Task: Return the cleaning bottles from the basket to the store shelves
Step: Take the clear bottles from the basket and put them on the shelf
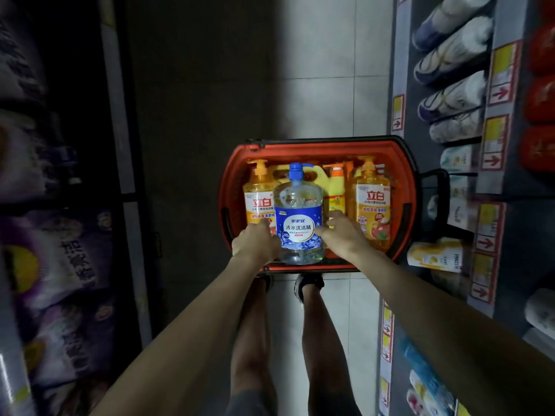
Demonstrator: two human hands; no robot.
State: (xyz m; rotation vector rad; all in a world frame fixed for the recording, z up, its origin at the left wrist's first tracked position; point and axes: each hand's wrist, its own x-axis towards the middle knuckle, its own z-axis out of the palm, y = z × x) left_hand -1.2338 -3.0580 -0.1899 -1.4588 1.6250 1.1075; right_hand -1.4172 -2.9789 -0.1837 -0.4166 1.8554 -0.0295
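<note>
- I see my left hand [255, 242] and right hand [342, 232] clasping the blue-label bottle [298, 219] from nine and three o'clock.
- It is upright in the red basket [409, 223], orange bottles [372, 205] flanking it.

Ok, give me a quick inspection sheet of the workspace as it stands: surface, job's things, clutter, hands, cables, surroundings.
Surface: pale tiled floor; the red basket stands on it in the aisle.
Job's things: clear bottle with blue label, upright at the basket's near side; orange pump bottles on either side; yellow jug and small yellow bottle behind.
Clutter: nothing seen.
Hands: left hand and right hand grip the clear bottle's sides.
Cables: nothing seen.
Surroundings: left shelf, dark, with purple bags; right shelf with packaged goods and price tags.
</note>
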